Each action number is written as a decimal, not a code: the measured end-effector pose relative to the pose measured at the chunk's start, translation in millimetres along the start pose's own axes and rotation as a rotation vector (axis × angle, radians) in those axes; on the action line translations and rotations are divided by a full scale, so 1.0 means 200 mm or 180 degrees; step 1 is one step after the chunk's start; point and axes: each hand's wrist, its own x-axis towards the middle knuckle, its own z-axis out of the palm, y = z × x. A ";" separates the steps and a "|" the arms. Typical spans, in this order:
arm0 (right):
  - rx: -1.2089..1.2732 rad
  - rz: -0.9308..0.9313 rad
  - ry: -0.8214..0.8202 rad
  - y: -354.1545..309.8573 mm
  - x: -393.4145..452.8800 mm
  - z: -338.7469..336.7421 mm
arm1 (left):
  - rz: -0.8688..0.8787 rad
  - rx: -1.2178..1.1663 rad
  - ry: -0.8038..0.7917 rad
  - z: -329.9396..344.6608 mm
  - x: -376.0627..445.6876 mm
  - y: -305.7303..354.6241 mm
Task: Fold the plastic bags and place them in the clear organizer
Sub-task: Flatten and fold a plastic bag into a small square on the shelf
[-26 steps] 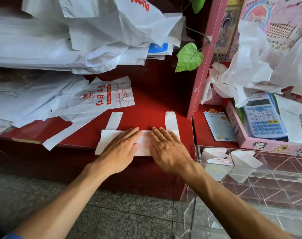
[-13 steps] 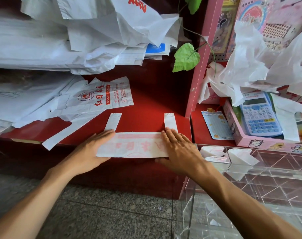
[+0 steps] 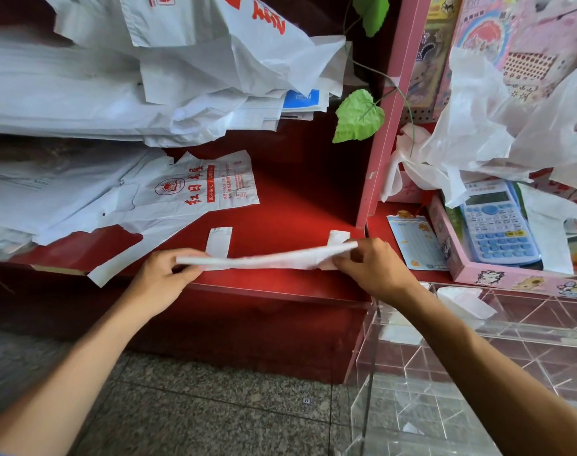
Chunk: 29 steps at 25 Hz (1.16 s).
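Observation:
A white plastic bag folded into a long strip [image 3: 267, 258] lies across the front of the red shelf [image 3: 297, 209], its near edge lifted off the surface. My left hand [image 3: 163, 278] pinches its left end. My right hand [image 3: 369, 264] pinches its right end. Both handle tabs [image 3: 218, 241] stick out behind the strip. The clear organizer [image 3: 478, 350] stands at the lower right, with small folded white bags [image 3: 466, 302] in its back compartments.
A flat printed bag [image 3: 195, 189] and a heap of white bags [image 3: 116, 93] fill the shelf's left side. More loose bags [image 3: 497, 126] hang over a pink tray [image 3: 511, 278] holding a blue calculator [image 3: 496, 222]. A pink post [image 3: 384, 126] divides the shelves.
My hands moved from pressing flat on the strip's middle out to its two ends, and now they pinch the ends and lift the near edge.

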 end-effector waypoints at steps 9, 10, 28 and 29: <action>0.0927 0.0862 0.0390 0.00 0.05 0.05 | -0.0372 0.0008 -0.0282 0.03 0.01 0.03; 0.1056 0.0771 0.0351 0.00 0.05 0.05 | -0.0358 0.0157 -0.0376 0.01 0.00 0.02; 0.2168 0.0097 0.0273 -0.07 0.03 -0.04 | -0.0076 -0.1480 0.0275 0.02 0.02 0.08; 0.2144 0.0158 0.0308 -0.07 0.03 -0.03 | -0.0081 -0.1501 0.0328 0.03 0.01 0.08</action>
